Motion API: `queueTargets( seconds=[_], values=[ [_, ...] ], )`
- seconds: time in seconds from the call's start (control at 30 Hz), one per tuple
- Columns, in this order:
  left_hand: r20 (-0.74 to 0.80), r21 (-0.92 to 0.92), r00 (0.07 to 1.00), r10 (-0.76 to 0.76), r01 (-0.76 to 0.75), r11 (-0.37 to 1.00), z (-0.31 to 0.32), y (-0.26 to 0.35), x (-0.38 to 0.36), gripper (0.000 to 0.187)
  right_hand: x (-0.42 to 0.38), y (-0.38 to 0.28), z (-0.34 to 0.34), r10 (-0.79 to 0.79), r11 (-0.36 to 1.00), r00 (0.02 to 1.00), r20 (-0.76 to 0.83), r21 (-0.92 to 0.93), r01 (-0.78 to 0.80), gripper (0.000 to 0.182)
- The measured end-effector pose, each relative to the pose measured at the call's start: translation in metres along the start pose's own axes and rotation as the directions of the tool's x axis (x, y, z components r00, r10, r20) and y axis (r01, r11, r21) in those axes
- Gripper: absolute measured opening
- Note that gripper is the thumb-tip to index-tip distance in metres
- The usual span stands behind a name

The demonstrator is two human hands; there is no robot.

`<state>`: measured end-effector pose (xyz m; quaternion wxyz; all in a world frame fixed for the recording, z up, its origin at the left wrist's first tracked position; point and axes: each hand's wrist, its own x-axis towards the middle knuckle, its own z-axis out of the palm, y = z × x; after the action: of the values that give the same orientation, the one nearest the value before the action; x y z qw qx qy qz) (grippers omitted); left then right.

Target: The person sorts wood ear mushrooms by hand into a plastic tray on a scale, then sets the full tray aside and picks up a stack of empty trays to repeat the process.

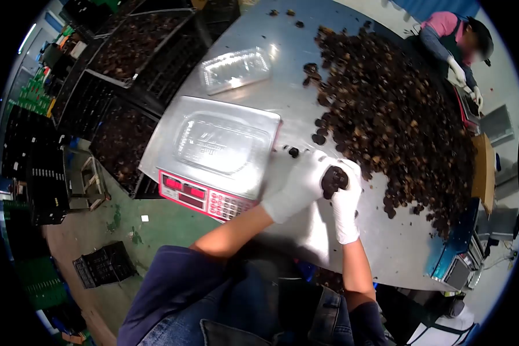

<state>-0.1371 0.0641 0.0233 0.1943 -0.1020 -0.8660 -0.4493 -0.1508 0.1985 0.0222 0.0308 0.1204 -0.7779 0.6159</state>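
Note:
Both my hands wear white gloves and meet over the metal table, just right of the weighing scale. My left hand point(310, 177) and my right hand point(348, 199) are closed around a small cluster of dark brown pieces point(334, 181), held between them. A large heap of similar dark pieces point(386, 98) spreads beyond and to the right of my hands. On the silver scale point(262, 127) with its red-edged keypad lies a clear plastic tray point(213, 144). One small dark piece point(294, 152) rests on the table beside my left glove.
Another clear plastic container point(235, 70) lies on the metal table point(291, 52) behind the scale. Black crates point(147, 78) of dark pieces stand at the left. A person in white gloves point(457, 72) works at the far right. An empty-looking black crate point(105, 265) sits on the floor.

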Motion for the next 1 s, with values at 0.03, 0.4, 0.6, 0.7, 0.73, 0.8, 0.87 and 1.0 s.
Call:
queueTargets(
  seconds=[0.03,0.4,0.6,0.7,0.73,0.8,0.87,1.0],
  values=[
    [0.012,0.08,0.996,-0.092,0.091,0.993,-0.022,-0.012,-0.004,0.032,0.006,-0.008,0.026,-0.015,0.993,0.996,0.093,0.116,0.005,0.041],
    [0.112,0.417,0.936,-0.333,0.26,0.871,-0.22,-0.102,-0.053,0.07,0.021,-0.038,0.224,-0.269,0.812,0.824,0.499,-0.342,0.472,0.053],
    [0.134,0.517,0.897,-0.421,0.299,0.802,-0.23,-0.11,-0.061,0.111,0.042,-0.04,0.14,0.071,0.977,0.87,0.488,-0.21,0.038,0.06],
    [0.176,0.553,0.838,-0.517,0.35,0.756,-0.236,-0.102,-0.059,0.117,0.048,0.006,0.092,0.175,0.886,0.982,0.066,-0.446,-0.128,0.049],
    [0.178,0.555,0.836,-0.52,0.351,0.754,-0.237,-0.101,-0.059,0.117,0.047,0.069,0.078,0.184,0.777,0.977,0.105,-0.624,-0.079,0.056],
    [0.186,0.544,0.853,-0.487,0.323,0.774,-0.238,-0.101,-0.061,0.118,0.025,0.089,0.085,0.03,0.692,0.991,0.133,-0.718,0.075,0.064],
    [0.192,0.543,0.848,-0.493,0.327,0.773,-0.236,-0.102,-0.061,0.118,0.015,0.106,0.097,-0.128,0.696,0.981,0.146,-0.691,0.194,0.054],
    [0.16,0.461,0.883,-0.441,0.328,0.824,-0.242,-0.093,-0.064,0.117,0.016,0.114,0.102,-0.054,0.862,0.991,0.122,-0.496,0.108,0.019]
  ],
)
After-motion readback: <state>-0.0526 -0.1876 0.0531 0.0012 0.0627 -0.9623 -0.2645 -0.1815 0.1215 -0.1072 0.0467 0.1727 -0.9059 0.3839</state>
